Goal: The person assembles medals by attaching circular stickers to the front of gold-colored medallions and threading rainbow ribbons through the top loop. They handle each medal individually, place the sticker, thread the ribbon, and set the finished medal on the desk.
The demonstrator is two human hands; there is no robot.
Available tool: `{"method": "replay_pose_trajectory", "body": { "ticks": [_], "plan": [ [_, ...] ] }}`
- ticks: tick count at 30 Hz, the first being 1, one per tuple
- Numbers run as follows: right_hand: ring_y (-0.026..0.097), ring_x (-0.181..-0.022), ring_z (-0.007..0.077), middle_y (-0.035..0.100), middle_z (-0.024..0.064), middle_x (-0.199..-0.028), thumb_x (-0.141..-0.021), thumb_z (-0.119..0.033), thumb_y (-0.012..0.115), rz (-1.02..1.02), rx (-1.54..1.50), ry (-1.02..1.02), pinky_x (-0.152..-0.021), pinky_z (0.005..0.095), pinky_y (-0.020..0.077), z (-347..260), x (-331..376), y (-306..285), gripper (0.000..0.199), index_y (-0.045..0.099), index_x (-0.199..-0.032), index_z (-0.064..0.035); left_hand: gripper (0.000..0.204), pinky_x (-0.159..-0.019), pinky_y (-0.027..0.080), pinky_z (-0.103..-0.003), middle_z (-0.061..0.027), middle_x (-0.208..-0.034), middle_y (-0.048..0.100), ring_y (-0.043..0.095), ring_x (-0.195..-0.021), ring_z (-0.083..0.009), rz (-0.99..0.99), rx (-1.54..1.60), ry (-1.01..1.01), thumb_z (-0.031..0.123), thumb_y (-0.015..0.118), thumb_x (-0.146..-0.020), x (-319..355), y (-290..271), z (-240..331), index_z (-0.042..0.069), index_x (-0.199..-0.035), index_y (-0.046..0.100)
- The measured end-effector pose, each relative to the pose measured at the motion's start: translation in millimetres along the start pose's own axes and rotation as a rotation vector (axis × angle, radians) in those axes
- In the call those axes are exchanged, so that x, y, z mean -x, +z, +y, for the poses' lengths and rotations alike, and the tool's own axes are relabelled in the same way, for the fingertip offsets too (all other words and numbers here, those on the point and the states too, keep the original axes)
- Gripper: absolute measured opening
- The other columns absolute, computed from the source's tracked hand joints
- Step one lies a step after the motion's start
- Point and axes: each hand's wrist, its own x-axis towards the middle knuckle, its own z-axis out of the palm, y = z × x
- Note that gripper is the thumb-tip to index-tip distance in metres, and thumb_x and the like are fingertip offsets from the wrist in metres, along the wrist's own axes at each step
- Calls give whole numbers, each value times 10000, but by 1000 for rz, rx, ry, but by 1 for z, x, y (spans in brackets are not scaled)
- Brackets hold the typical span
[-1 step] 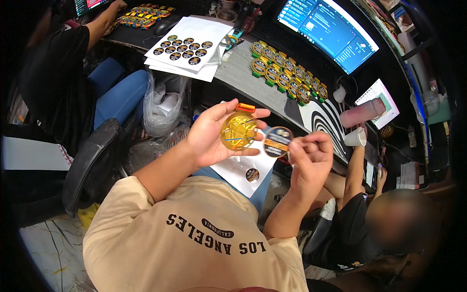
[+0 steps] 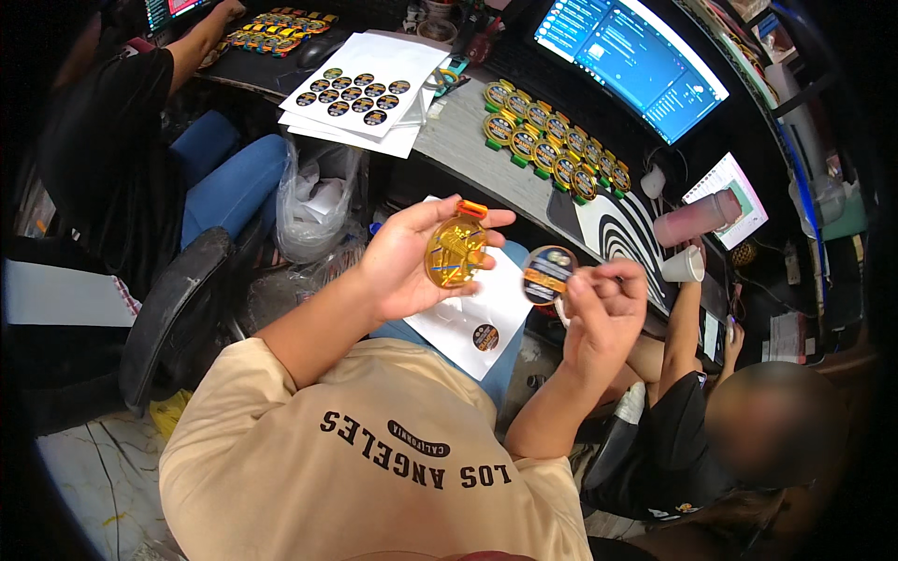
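Nothing has shifted since earlier: left hand [image 2: 412, 257] clamps the round gold medal [image 2: 456, 251], right hand [image 2: 599, 313] pinches the round dark sticker [image 2: 547, 274] just beside it.

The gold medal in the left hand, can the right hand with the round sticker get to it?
Probably yes. The right hand holds the round sticker just beside the gold medal in the left hand, with only open air between them.
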Motion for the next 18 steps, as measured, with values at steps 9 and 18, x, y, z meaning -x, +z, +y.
{"method": "replay_pose_trajectory", "body": {
  "ticks": [9,18],
  "plan": [
    [527,-586,99,645,134,-813,-785,95,671,72,-122,-42,-514,198,405,12,0,-38,311,494,-1001,-41,262,-637,510,-298,-35,-887,668,636,-733,-142,351,-635,-96,242,691,-870,13,-131,46,45,-1034,638],
    [520,-608,62,658,118,-824,-763,110,695,56,-54,9,-526,179,387,30,3,-39,317,497,-952,-49,759,-818,527,-390,-71,-1121,693,680,-986,-230,440,-2065,-1879,148,748,-663,104,-248,82,88,-1370,476]
  ]
}}
